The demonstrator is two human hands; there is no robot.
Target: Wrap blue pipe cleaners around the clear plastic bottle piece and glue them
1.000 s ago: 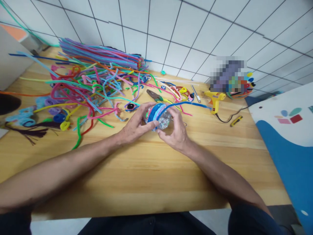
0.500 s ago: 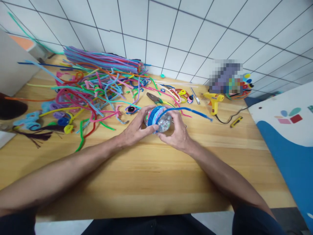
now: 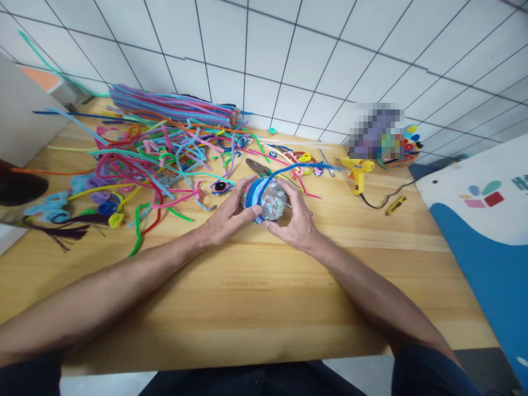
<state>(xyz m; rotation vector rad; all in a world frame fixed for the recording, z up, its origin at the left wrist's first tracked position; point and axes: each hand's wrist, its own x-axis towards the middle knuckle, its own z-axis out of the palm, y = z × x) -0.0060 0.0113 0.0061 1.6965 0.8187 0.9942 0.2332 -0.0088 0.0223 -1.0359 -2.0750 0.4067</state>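
A round, shiny, clear-looking ball is held between both hands above the table. Blue and light-blue pipe cleaner is wound round its left part. From the winding, a loose dark blue end arcs up and to the right. My left hand grips the wound side, its thumb on the strands. Curled round the bare right side is my right hand, with thumb and fingers on the ball. Pliers lie just behind the ball.
Tangled pipe cleaners cover the table's left side, with a long bundle behind them. A yellow glue gun with a cord and a yellow cutter lie at the right. Tiled wall stands behind.
The ball has turned slightly in my hands, and more of its shiny side shows. The loose blue end has swung upward and to the left.
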